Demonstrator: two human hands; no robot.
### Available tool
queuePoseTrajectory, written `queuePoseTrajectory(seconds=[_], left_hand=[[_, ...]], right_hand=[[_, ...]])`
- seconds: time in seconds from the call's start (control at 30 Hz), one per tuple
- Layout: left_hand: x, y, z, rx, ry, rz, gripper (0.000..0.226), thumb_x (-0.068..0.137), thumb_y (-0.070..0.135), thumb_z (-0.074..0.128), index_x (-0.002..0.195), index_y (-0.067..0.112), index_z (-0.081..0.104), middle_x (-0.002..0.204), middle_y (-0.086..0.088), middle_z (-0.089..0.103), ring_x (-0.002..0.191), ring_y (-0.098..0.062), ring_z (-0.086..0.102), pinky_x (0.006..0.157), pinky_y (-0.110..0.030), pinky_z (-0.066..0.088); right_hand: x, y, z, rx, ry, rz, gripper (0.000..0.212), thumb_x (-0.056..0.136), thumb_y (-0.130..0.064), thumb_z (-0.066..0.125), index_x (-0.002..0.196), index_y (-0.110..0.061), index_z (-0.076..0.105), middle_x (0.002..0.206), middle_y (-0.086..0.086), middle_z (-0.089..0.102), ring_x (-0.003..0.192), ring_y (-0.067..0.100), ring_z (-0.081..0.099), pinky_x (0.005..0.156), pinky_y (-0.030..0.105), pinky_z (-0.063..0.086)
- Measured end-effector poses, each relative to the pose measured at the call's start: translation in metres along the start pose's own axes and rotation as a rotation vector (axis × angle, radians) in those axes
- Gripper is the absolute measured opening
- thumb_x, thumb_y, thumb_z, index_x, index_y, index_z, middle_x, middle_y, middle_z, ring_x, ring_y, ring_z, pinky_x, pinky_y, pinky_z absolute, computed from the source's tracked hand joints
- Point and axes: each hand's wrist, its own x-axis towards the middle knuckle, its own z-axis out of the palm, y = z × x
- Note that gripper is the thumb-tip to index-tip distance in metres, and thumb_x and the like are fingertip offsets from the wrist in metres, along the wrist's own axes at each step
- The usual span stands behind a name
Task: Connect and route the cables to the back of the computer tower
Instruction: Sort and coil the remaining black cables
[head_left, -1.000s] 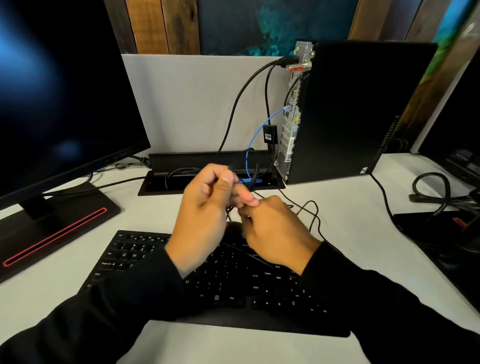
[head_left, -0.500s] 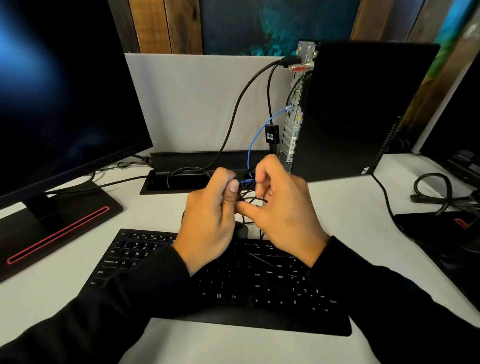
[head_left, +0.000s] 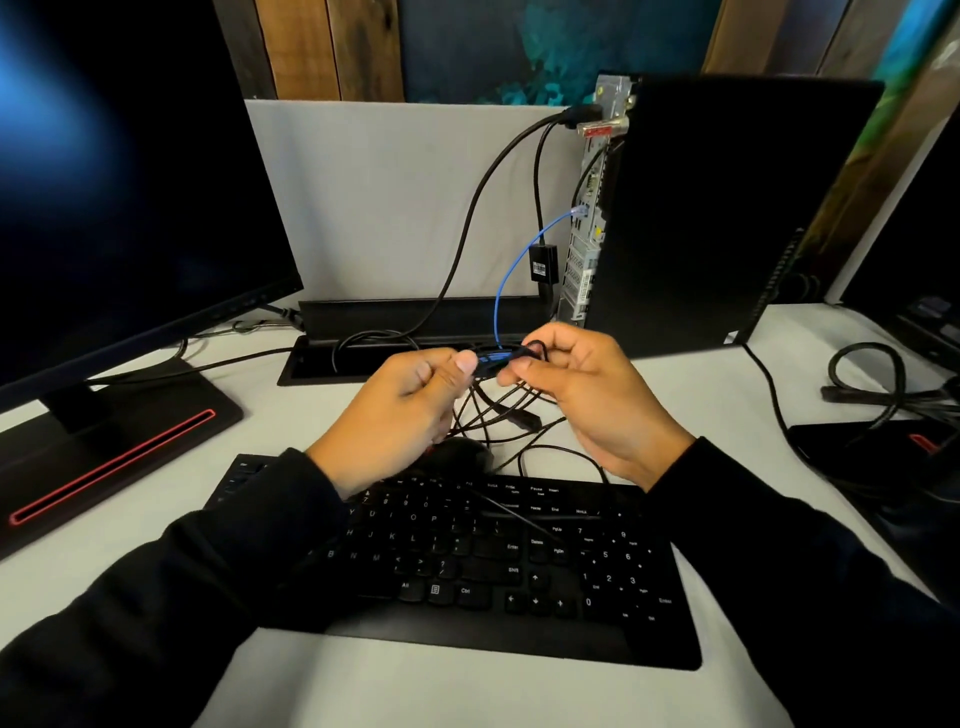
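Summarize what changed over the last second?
Both hands rose from over the keyboard toward the tower. The left hand and right hand, bunched together before, now sit slightly apart, pinching a black cable between them. Unchanged: blue cable and black leads in the tower's back, monitor.

Both forearms enter from the bottom corners in black sleeves and converge toward centre. Left hand (head_left: 400, 410): raised, back to camera, fingers curled in, thumb on top pressed forward against the index finger, pinching the left end of a dark cable bundle (head_left: 501, 359). Right hand (head_left: 592, 400): level with the left and just beside it, palm turned inward, fingers curled, thumb and index pinching the bundle's right end. Fingertips of the two hands nearly meet.
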Motion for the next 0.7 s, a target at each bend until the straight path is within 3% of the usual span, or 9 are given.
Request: queuePoseTrajectory(seconds=[0.1, 0.2, 0.27, 0.37, 0.47, 0.57, 0.7], left_hand=[[0.0, 0.003, 0.002, -0.239, 0.017, -0.07, 0.039, 0.098, 0.046, 0.044, 0.072, 0.017, 0.044, 0.059, 0.003, 0.028, 0.047, -0.015, 0.034, 0.057, -0.031, 0.041], [0.0, 0.007, 0.005, -0.467, 0.017, -0.137, 0.04, 0.096, 0.044, 0.048, 0.071, 0.014, 0.042, 0.059, 0.003, 0.025, 0.045, -0.013, 0.029, 0.059, -0.03, 0.047], [-0.001, 0.01, 0.006, -0.544, 0.003, -0.16, 0.04, 0.097, 0.043, 0.049, 0.07, 0.014, 0.045, 0.06, 0.001, 0.021, 0.044, -0.013, 0.026, 0.063, -0.03, 0.052], [0.0, 0.009, 0.006, -0.584, -0.005, -0.145, 0.037, 0.102, 0.035, 0.05, 0.076, 0.009, 0.052, 0.059, 0.002, 0.024, 0.046, -0.012, 0.025, 0.066, -0.031, 0.051], [0.0, 0.007, 0.003, -0.6, -0.041, -0.096, 0.028, 0.106, 0.021, 0.048, 0.088, 0.003, 0.06, 0.059, 0.004, 0.027, 0.05, -0.013, 0.029, 0.071, -0.033, 0.052], [0.0, 0.008, -0.002, -0.613, -0.103, -0.129, 0.024, 0.107, 0.015, 0.044, 0.09, 0.002, 0.055, 0.061, 0.001, 0.029, 0.053, -0.016, 0.031, 0.076, -0.034, 0.055], [0.004, 0.009, 0.002, -0.599, -0.019, -0.109, 0.03, 0.109, 0.017, 0.041, 0.081, 0.009, 0.05, 0.066, -0.001, 0.023, 0.053, -0.013, 0.024, 0.059, -0.027, 0.043]], right_hand=[[-0.004, -0.01, 0.004, 0.546, -0.217, 0.16, 0.013, 0.09, 0.001, 0.057, 0.083, -0.009, 0.052, 0.061, 0.007, 0.045, 0.062, 0.023, 0.057, 0.087, 0.038, 0.057], [-0.005, -0.006, 0.0, 0.568, -0.255, 0.169, 0.024, 0.089, -0.003, 0.061, 0.074, -0.015, 0.046, 0.055, -0.004, 0.024, 0.048, 0.012, 0.029, 0.066, 0.035, 0.053], [-0.004, -0.001, -0.003, 0.478, -0.234, 0.123, 0.026, 0.095, -0.011, 0.063, 0.075, -0.014, 0.047, 0.056, -0.006, 0.023, 0.046, 0.009, 0.026, 0.062, 0.031, 0.048], [-0.003, 0.002, -0.006, 0.415, -0.168, 0.082, 0.017, 0.09, -0.019, 0.062, 0.08, -0.01, 0.052, 0.054, -0.008, 0.028, 0.046, 0.007, 0.026, 0.064, 0.029, 0.051], [0.001, 0.004, -0.01, 0.415, -0.112, 0.075, 0.014, 0.088, -0.019, 0.064, 0.079, -0.01, 0.058, 0.058, -0.003, 0.031, 0.051, 0.011, 0.031, 0.07, 0.036, 0.056], [0.002, 0.004, -0.016, 0.422, -0.102, 0.093, 0.016, 0.092, -0.012, 0.062, 0.078, -0.012, 0.067, 0.062, 0.002, 0.034, 0.055, 0.015, 0.037, 0.076, 0.044, 0.059], [0.002, 0.006, -0.013, 0.358, -0.107, -0.002, 0.021, 0.098, -0.009, 0.057, 0.083, -0.014, 0.072, 0.064, 0.004, 0.046, 0.061, 0.018, 0.05, 0.074, 0.042, 0.057]])
